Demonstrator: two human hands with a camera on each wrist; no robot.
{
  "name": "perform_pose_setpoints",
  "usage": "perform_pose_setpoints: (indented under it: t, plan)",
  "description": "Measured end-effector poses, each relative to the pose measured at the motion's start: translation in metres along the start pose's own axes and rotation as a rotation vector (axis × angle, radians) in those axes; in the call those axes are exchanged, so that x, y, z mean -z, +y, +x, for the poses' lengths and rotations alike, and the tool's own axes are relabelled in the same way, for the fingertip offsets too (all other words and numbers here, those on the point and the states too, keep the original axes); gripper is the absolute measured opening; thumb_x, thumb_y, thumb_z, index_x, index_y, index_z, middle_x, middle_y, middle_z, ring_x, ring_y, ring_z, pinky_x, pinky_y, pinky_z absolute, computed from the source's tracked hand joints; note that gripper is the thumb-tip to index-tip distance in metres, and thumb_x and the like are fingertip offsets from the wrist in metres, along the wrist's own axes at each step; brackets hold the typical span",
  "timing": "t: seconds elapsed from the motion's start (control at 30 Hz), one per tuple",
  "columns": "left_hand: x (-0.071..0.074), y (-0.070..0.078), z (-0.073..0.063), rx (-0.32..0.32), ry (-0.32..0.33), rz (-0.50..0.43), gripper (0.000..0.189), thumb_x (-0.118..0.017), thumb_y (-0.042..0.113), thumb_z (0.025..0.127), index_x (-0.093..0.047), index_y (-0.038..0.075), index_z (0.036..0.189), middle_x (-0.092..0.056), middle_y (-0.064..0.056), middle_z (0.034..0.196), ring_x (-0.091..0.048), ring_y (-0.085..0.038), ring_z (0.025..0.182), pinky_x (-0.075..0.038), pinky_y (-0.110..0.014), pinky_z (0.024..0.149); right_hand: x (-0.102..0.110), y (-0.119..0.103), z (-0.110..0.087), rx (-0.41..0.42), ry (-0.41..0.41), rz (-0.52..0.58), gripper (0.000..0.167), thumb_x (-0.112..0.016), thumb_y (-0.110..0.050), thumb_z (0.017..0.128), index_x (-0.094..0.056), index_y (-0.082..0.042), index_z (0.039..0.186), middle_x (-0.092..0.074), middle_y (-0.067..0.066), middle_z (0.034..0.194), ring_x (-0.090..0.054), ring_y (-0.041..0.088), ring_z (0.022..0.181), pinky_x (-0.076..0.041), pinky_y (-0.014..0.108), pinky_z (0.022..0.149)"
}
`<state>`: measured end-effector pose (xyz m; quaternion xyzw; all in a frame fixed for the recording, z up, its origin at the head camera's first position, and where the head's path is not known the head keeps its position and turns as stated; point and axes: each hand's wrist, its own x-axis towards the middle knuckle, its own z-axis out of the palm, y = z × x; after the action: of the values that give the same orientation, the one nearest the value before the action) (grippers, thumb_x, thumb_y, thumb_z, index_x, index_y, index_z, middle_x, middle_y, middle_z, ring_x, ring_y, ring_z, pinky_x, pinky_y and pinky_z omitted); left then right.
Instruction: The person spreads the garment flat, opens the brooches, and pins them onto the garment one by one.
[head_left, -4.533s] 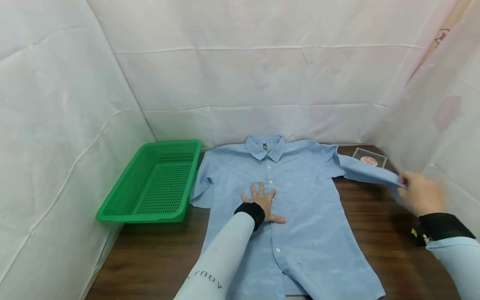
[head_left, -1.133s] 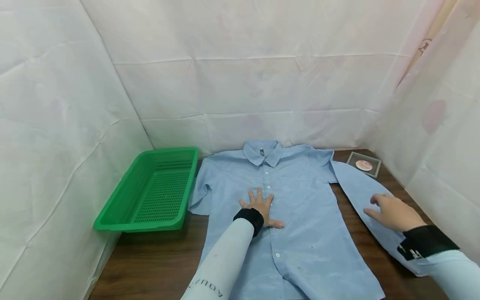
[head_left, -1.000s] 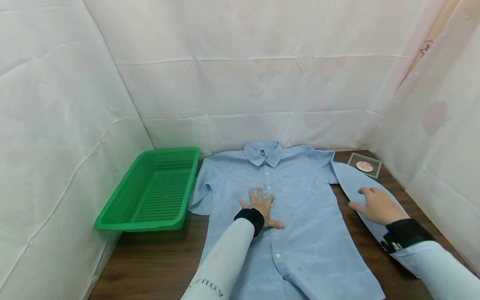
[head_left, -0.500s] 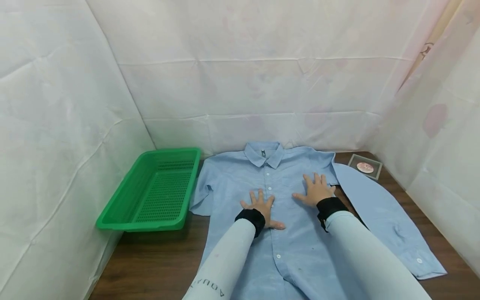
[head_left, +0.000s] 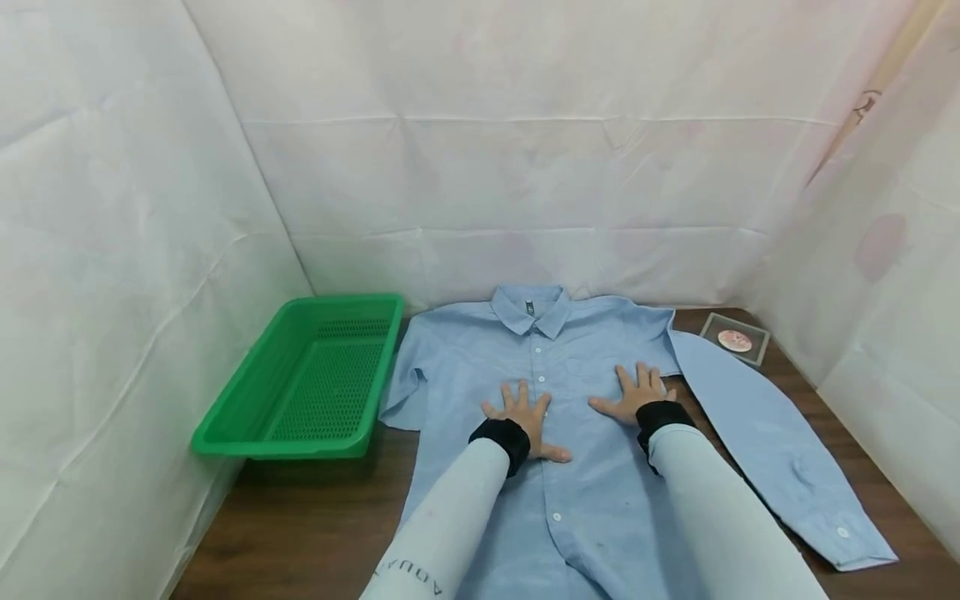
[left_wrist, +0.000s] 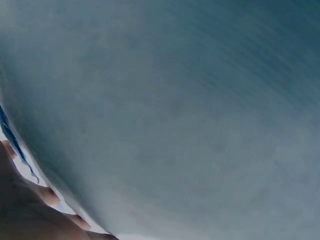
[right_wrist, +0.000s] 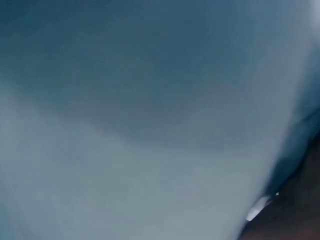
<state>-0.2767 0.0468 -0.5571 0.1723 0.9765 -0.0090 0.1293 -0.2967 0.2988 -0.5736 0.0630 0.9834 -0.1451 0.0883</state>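
Note:
A light blue button-up shirt (head_left: 480, 350) lies front up on the brown table, its collar toward the back wall. My left hand (head_left: 525, 418) is spread flat on the chest, beside the button placket. To its right, my right hand (head_left: 636, 395) rests with spread fingers on the other side of the chest. The sleeve (head_left: 780, 442) on the right stretches out diagonally toward the front right, its buttoned cuff flat on the table. On the left, the other sleeve (head_left: 405, 387) looks short, the rest of it hidden. Blurred blue cloth (left_wrist: 175, 125) fills both wrist views.
A green plastic basket (head_left: 375, 367) with a perforated bottom stands left of the shirt. At the back right corner lies a small clear square (head_left: 759, 350) with a pink round print. White sheeting (head_left: 480, 167) encloses the dark wooden table (head_left: 300, 517) on three sides.
My right hand held the right sleeve out, let it go, and moved left onto the shirt's chest. That sleeve now lies flat, angled toward the front. My left hand has stayed in place.

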Motion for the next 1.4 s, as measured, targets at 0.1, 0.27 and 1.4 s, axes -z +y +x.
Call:
perform_pose_setpoints:
  t: [0.1, 0.27, 1.4]
  plan:
    - [0.005, -0.002, -0.001, -0.021, -0.008, -0.004, 0.117, -0.051, 0.094, 0.054, -0.017, 0.041, 0.153, -0.008, -0.009, 0.160, -0.007, -0.044, 0.143, -0.024, -0.076, 0.095, 0.004, -0.003, 0.002, -0.015, -0.039, -0.018, 0.130, -0.033, -0.097, 0.064, -0.010, -0.008, 0.155, 0.006, 0.032, 0.154, 0.008, 0.053, 0.138, -0.003, 0.078, 0.098]
    - [0.024, -0.022, -0.016, -0.010, 0.107, -0.158, 0.101, -0.062, 0.080, 0.069, -0.036, 0.025, 0.149, -0.037, -0.012, 0.148, -0.035, -0.035, 0.133, -0.038, -0.063, 0.095, 0.018, -0.019, -0.004, -0.026, -0.046, -0.052, 0.122, -0.046, -0.089, 0.069, -0.019, -0.003, 0.153, -0.006, 0.036, 0.151, -0.002, 0.057, 0.137, -0.013, 0.078, 0.097]
    - [-0.002, -0.168, -0.073, 0.563, 0.330, -0.729, 0.041, -0.059, 0.029, 0.093, -0.064, -0.008, 0.076, -0.061, -0.013, 0.054, -0.059, -0.025, 0.045, -0.047, -0.035, 0.043, 0.029, -0.094, -0.017, 0.014, -0.081, -0.115, 0.094, -0.074, -0.057, 0.075, -0.043, 0.007, 0.137, -0.041, 0.035, 0.130, -0.040, 0.052, 0.117, -0.039, 0.056, 0.096]
